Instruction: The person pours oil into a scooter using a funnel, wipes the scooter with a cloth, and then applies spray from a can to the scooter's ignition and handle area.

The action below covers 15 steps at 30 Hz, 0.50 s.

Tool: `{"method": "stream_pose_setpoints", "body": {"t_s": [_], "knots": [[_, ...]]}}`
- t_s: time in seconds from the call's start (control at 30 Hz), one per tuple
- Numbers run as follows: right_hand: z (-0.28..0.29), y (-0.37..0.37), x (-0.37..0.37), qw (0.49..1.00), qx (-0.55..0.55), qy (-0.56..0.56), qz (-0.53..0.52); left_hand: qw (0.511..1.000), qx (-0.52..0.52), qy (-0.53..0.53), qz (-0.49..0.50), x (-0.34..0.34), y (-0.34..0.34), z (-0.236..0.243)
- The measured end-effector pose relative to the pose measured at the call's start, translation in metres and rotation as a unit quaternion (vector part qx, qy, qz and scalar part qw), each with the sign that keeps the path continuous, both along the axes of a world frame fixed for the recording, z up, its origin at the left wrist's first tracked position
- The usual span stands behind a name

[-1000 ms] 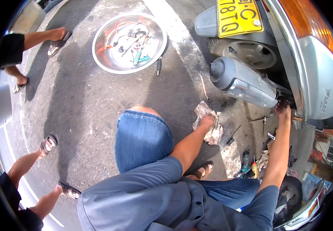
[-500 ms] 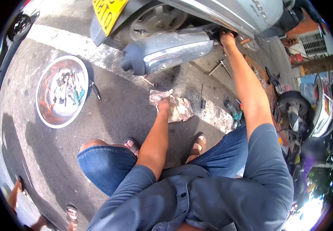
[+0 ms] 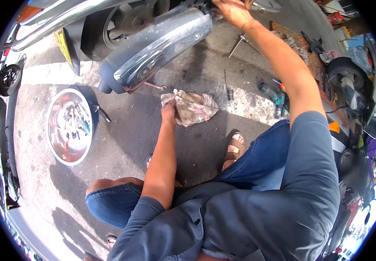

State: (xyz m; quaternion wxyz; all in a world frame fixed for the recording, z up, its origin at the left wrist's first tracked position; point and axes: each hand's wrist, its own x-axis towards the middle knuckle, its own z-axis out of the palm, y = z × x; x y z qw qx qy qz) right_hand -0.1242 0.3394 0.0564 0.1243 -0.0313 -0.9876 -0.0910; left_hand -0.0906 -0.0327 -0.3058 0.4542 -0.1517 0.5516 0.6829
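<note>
Stretching under everything is sunlit grey asphalt (image 3: 131,143) with a white painted stripe; a scooter's chrome exhaust (image 3: 162,45) is hanging above, the right hand (image 3: 233,11) gripping near its front end. A steel bowl (image 3: 55,145) is sitting aside. The left hand (image 3: 168,111) is pinching a crumpled rag (image 3: 194,108) on the ground.

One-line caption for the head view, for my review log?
Left hand on a rag on the ground; right hand at the scooter's exhaust.
</note>
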Motion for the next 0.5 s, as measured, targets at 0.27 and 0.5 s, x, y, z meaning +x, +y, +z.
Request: {"method": "stream_pose_setpoints", "body": {"t_s": [0.27, 0.5], "knots": [[-0.003, 0.022, -0.001, 0.981, -0.181, -0.065, -0.017, 0.994, -0.102, 0.026, -0.002, -0.003, -0.024, 0.052], [-0.011, 0.024, -0.001, 0.998, 0.025, 0.034, 0.039, 0.986, -0.148, 0.052, -0.048, 0.004, -0.024, 0.069]]}}
